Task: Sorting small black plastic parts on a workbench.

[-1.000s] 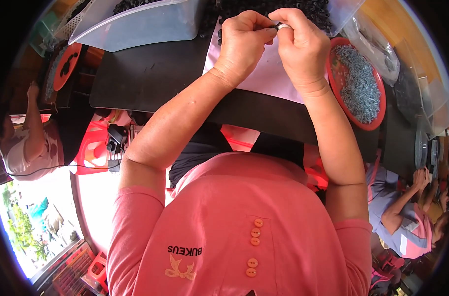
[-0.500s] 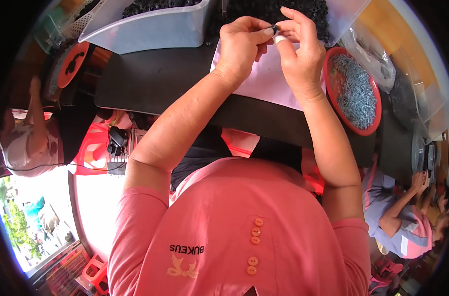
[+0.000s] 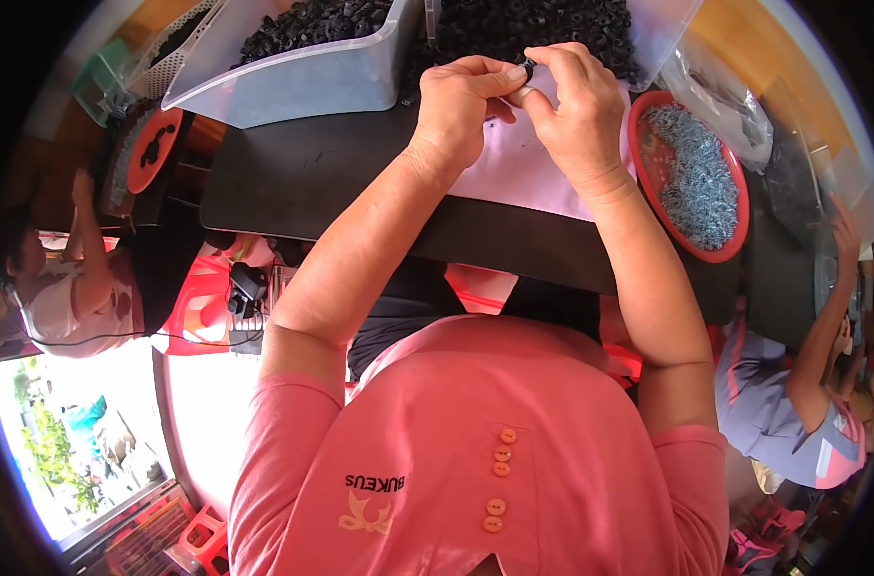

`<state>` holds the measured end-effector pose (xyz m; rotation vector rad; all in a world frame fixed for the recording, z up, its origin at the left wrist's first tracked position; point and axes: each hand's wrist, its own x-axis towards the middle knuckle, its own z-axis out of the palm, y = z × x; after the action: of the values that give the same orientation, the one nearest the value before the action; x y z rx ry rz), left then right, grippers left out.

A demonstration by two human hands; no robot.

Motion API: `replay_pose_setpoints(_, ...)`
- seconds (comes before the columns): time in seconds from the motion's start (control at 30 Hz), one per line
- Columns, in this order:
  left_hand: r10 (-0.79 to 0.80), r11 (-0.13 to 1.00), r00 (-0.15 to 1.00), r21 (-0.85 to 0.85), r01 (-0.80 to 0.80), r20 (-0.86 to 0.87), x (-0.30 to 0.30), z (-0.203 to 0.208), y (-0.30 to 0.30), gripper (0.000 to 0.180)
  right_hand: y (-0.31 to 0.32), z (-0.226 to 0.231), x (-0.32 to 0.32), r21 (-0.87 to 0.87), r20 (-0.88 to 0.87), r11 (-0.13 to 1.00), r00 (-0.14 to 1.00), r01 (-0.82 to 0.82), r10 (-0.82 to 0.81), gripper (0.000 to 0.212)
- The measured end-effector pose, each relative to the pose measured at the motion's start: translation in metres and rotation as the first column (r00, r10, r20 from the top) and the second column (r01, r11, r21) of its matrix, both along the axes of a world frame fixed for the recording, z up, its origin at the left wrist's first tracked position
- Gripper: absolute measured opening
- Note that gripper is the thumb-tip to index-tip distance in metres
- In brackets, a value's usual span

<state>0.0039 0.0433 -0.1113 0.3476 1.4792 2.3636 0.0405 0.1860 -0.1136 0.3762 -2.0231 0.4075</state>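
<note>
Over a pale pink sheet on the dark table, my two hands meet at a small black part. Thumb and forefinger of my left hand pinch it from the left. From the right, the fingertips of my right hand close on the same part, the thumb bent below it and wearing a white wrap. Its exact kind is too small to tell. Just beyond my hands lies a heap of similar black ring-like pieces. To the right of my right hand, a red bowl holds many small silvery-blue pieces.
At the upper left stands a clear plastic bin of black pieces. A clear plastic bag lies beyond the red bowl. People sit at work on the far left and far right. Another red dish is at the left.
My right hand has tilted, its fingers curling in over the black part from above. Both hands sit slightly lower in the picture. The co-worker at right has stretched an arm forward.
</note>
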Motion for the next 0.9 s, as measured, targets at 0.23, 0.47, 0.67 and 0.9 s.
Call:
replay_pose_setpoints(0.23,0.033,0.999,0.996,0.029,-0.031,-0.088,0.003,0.001,0.001,0.011,-0.002,0.001,0.001,-0.052,-0.023,0.995,0.996,-0.087,0.086,0.029)
replay_pose_setpoints(0.47,0.015,0.997,0.996,0.073,-0.009,-0.085,0.007,0.010,-0.006,0.008,-0.010,0.003,0.007,-0.240,0.007,0.933,0.961,-0.267,0.277,0.028)
replay_pose_setpoints(0.67,0.134,0.991,0.974,0.000,-0.136,-0.185,0.027,0.037,-0.011,0.009,-0.015,0.022,0.018,-0.307,-0.025,0.874,0.921,-0.377,0.388,0.044)
replay_pose_setpoints(0.9,0.378,0.781,0.687,-0.184,-0.597,-0.621,-0.042,0.134,-0.077,0.012,0.008,0.044,0.026,-0.561,0.077,0.793,0.938,-0.238,0.337,0.023)
